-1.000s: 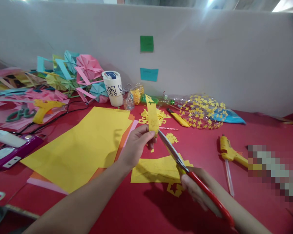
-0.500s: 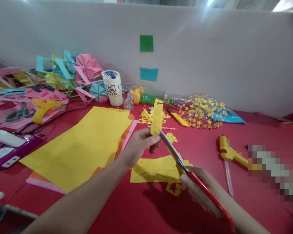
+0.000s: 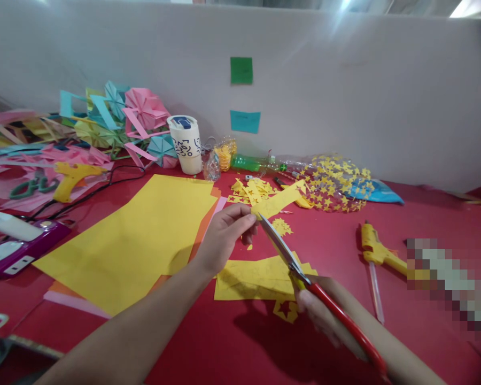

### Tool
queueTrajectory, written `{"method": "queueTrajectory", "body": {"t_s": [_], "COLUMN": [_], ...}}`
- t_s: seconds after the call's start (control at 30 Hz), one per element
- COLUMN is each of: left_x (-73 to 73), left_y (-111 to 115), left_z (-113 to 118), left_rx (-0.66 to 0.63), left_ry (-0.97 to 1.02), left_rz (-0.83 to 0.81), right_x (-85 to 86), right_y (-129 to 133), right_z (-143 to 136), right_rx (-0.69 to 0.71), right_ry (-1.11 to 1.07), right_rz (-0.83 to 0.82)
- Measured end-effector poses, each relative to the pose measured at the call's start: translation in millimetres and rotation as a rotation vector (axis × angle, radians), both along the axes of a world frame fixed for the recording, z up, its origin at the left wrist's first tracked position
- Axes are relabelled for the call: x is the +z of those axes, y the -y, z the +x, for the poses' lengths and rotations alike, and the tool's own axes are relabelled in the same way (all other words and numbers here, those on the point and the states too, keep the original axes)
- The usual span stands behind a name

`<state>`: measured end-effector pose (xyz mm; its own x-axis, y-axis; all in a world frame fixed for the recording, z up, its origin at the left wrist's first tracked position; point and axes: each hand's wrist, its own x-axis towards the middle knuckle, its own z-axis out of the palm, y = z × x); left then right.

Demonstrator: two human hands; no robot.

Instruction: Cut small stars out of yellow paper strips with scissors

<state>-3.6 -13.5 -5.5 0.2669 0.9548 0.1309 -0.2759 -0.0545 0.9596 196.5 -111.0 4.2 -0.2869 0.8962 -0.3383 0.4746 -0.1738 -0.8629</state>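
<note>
My left hand (image 3: 232,230) pinches the end of a yellow paper strip (image 3: 279,200), which slants up to the right. In my right hand (image 3: 324,307) are red-handled scissors (image 3: 344,318), their blades pointing up-left and their tips at the strip's held end, close to my left fingertips. Below the hands lie more yellow strips (image 3: 252,280), and beside them a scrap (image 3: 286,310) with a star-shaped hole. Small cut yellow stars (image 3: 281,226) sit in a pile behind the blades. Yellow cut-outs and scraps (image 3: 238,188) lie farther back.
Large yellow sheets (image 3: 144,235) cover the left middle. Glue guns (image 3: 67,182) lie left and right, with a purple power strip (image 3: 28,246) at left. A white cup (image 3: 186,147), folded paper shapes (image 3: 144,109) and a star-covered bottle (image 3: 332,184) stand or lie near the wall.
The held strip has turned from upright to slanting right, and my left hand has shifted slightly left and up. The scissors have barely moved.
</note>
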Motion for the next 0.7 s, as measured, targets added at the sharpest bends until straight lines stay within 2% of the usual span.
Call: {"method": "queueTrajectory", "body": {"t_s": [0.17,0.53,0.7], "left_x": [0.4,0.1,2.3], "left_y": [0.8,-1.9,-3.1], "left_z": [0.6,-2.7,-5.3], "left_rx": [0.031,0.024,0.023], "left_ry": [-0.057,-0.1,-0.131], "left_rz": [0.025,0.047,0.072], "right_x": [-1.8,9.4,11.6], "right_y": [-0.4,1.3,1.8], "right_z": [1.6,-4.8,-5.2], "right_rx": [0.023,-0.089,-0.114], "right_ry": [0.002,0.088,0.103], "right_rz": [0.017,-0.05,-0.009]}}
